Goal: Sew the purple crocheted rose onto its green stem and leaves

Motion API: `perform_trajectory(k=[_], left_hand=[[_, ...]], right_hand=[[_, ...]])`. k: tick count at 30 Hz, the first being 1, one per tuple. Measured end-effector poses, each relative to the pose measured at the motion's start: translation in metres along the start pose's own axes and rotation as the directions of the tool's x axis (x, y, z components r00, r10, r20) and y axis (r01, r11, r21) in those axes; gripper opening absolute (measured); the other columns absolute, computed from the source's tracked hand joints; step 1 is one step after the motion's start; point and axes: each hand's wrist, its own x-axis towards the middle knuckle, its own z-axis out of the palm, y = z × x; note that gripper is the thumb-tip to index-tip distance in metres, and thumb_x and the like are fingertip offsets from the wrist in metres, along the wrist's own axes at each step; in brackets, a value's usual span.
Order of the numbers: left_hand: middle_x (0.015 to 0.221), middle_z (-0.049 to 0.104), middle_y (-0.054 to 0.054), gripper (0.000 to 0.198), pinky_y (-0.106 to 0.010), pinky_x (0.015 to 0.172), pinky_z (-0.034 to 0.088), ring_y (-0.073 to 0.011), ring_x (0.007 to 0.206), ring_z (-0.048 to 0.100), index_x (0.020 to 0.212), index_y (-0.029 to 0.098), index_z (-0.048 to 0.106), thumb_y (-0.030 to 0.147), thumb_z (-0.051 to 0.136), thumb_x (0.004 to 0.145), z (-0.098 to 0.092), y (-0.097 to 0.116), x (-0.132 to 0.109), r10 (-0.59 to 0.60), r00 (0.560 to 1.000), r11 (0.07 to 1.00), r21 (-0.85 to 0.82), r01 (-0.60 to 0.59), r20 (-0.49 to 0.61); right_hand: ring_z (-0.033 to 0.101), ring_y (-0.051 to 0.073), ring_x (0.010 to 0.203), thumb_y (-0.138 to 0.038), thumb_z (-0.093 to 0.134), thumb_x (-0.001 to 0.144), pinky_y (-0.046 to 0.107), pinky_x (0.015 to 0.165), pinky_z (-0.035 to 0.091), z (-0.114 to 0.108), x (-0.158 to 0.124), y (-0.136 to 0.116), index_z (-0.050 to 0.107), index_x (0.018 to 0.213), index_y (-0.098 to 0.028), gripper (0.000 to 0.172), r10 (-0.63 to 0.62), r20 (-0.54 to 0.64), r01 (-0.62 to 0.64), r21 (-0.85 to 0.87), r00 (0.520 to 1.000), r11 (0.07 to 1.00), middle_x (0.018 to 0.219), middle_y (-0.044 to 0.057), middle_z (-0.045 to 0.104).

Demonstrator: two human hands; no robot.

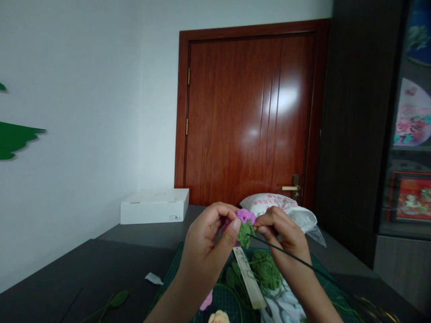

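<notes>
Both my hands are raised over the work table. My left hand (210, 237) and my right hand (279, 229) pinch a crocheted pink flower (245, 216) from either side. A green crocheted calyx (245, 234) sits under its petals. A thin dark wire stem (291, 256) runs from the calyx down to the right, past my right palm. Below my hands lie a ball of green yarn (266, 271), crocheted green leaves (234, 276) and a pale flat ruler (248, 278) on a green cutting mat (229, 300).
A white box (154, 206) and a white plastic bag (278, 208) stand at the back of the dark table (101, 269). A leaf on a stem (117, 299) and a paper scrap (154, 278) lie left. A wooden door (249, 112) stands behind.
</notes>
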Motion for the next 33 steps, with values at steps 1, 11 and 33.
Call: perform_trajectory(k=[1, 11, 33], left_hand=[[0.085, 0.062, -0.004, 0.008, -0.026, 0.07, 0.051, -0.0162, 0.08, 0.061, 0.083, 0.017, 0.059, 0.019, 0.058, 0.09, 0.0, 0.001, 0.0, 0.0, 1.0, 1.0, -0.007, 0.0, 0.005], [0.084, 0.059, -0.003, 0.009, -0.025, 0.065, 0.046, -0.0146, 0.075, 0.055, 0.085, 0.016, 0.059, 0.022, 0.057, 0.092, -0.004, 0.001, 0.002, -0.047, 0.998, 0.996, -0.068, 0.05, 0.045], [0.091, 0.063, -0.006, 0.006, -0.029, 0.076, 0.049, -0.0176, 0.086, 0.06, 0.086, 0.016, 0.058, 0.018, 0.057, 0.091, -0.006, 0.0, 0.004, -0.036, 0.996, 0.994, -0.101, 0.044, 0.079]], right_hand=[[0.056, 0.018, 0.066, -0.017, 0.054, 0.093, 0.029, 0.06, 0.042, 0.002, 0.0, 0.0, 0.064, 0.08, -0.021, 0.017, 0.004, -0.009, -0.004, 0.019, 1.0, 1.0, 0.07, 0.001, 0.058], [0.054, 0.017, 0.065, -0.019, 0.056, 0.093, 0.029, 0.059, 0.041, 0.01, -0.002, -0.002, 0.06, 0.076, -0.022, 0.018, 0.046, -0.038, -0.043, 0.096, 0.998, 0.994, 0.068, -0.001, 0.056], [0.051, 0.017, 0.07, -0.018, 0.054, 0.096, 0.028, 0.063, 0.039, 0.014, -0.007, -0.002, 0.059, 0.082, -0.022, 0.015, 0.079, -0.013, -0.075, 0.205, 0.997, 0.976, 0.073, -0.001, 0.053]])
